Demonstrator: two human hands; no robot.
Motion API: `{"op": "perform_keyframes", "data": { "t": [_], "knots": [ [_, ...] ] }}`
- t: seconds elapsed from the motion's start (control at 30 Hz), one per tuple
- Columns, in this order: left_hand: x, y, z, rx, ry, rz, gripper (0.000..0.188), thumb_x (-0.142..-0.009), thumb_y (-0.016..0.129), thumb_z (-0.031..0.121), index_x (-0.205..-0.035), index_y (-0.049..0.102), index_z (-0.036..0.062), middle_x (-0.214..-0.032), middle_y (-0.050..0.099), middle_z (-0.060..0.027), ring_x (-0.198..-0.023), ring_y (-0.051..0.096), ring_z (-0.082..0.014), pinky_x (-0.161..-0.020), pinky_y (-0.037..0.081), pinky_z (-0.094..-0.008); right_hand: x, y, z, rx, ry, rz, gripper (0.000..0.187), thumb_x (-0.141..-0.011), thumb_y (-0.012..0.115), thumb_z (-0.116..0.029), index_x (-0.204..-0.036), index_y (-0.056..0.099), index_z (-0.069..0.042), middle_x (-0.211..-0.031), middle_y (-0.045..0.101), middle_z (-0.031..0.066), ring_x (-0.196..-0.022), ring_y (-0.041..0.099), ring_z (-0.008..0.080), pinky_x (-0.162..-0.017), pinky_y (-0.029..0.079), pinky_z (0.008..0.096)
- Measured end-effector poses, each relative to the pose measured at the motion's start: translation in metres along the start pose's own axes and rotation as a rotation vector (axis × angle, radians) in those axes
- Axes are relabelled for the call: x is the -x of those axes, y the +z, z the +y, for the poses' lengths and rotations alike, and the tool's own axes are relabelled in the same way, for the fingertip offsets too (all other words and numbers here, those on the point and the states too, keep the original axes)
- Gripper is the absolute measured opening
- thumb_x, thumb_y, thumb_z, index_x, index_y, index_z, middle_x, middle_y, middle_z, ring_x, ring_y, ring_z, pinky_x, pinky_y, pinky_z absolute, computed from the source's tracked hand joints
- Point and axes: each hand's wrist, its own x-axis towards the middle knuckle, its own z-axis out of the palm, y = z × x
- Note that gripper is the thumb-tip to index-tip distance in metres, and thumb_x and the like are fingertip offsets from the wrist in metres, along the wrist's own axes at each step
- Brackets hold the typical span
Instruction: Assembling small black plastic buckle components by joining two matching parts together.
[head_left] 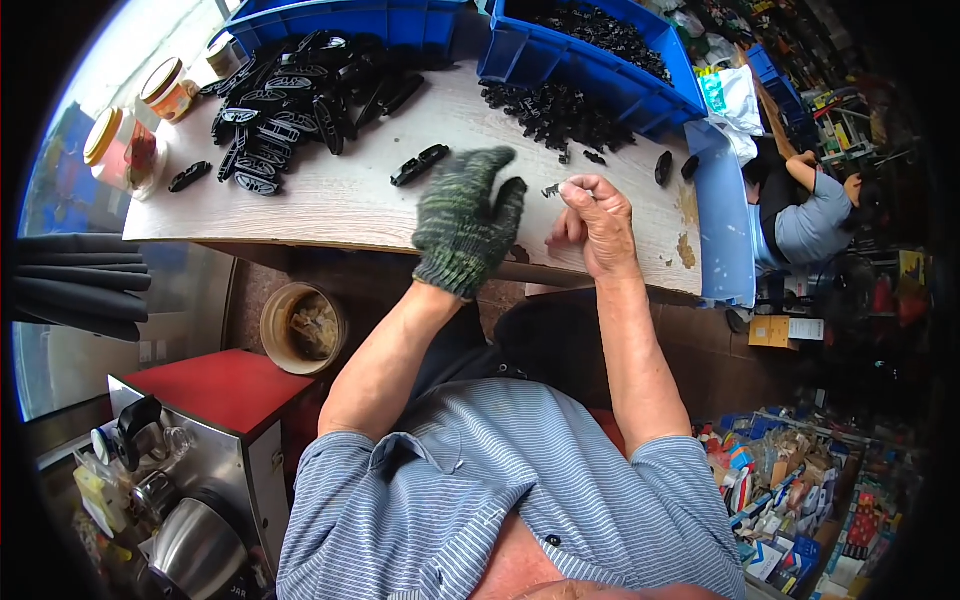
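Observation:
My left hand point(463, 215), in a dark green knitted glove, hovers over the near part of the table with thumb and fingers apart, holding nothing that I can see. Just beyond it on the tabletop lies a long black plastic piece point(420, 165). My bare right hand point(600, 222) pinches a small black plastic clip point(551, 190) between thumb and forefinger. Past that hand, a heap of small black plastic parts point(550, 113) spreads before a blue bin. A large pile of black oval plastic housings point(275, 130) covers the table's far left.
Blue bins point(585, 65) line the table's point(330, 210) back. Lidded jars point(122, 150) stand at its left end, a blue panel point(722, 215) at its right. Below are a bucket point(303, 328) and a red-topped cabinet point(215, 385). Another person point(810, 215) is at the right among cluttered goods.

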Motion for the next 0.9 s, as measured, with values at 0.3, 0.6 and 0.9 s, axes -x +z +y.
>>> {"op": "perform_keyframes", "data": {
  "t": [0.3, 0.6, 0.9],
  "knots": [
    [-0.02, -0.063, -0.037, -0.683, -0.042, -0.222, 0.02, -0.085, 0.068, 0.021, -0.102, 0.069, 0.01, -0.103, 0.069, -0.0146, -0.102, 0.063, -0.0367, -0.083, 0.05, -0.0487, 0.002, 0.002, -0.004, -0.087, 0.004, 0.015, 0.014, -0.089, 0.073, -0.021, -0.095, 0.068, -0.01, -0.051, 0.053, 0.0027, -0.051, 0.064, 0.0177, -0.049, 0.059, 0.0362],
    [0.008, -0.009, -0.003, 0.557, -0.462, -0.263, 0.028, -0.09, 0.072, 0.01, -0.117, 0.066, 0.0032, -0.1, 0.07, -0.0047, -0.088, 0.066, -0.0116, -0.07, 0.055, -0.0269, -0.001, 0.002, 0.006, -0.179, -0.095, -0.017, 0.017, -0.093, 0.068, -0.023, -0.104, 0.065, -0.01, -0.051, 0.049, 0.0035, -0.053, 0.062, 0.0242, -0.061, 0.062, 0.0512],
    [0.0, -0.006, 0.005, 0.64, -0.613, -0.389, 0.028, -0.091, 0.071, 0.012, -0.117, 0.068, 0.0047, -0.093, 0.071, -0.0022, -0.077, 0.063, -0.0082, -0.064, 0.053, -0.0232, 0.005, 0.005, 0.005, -0.338, -0.108, -0.012, 0.015, -0.094, 0.068, -0.023, -0.106, 0.067, -0.013, -0.056, 0.053, 0.0049, -0.056, 0.062, 0.0237, -0.062, 0.062, 0.0534]
  ]
}}
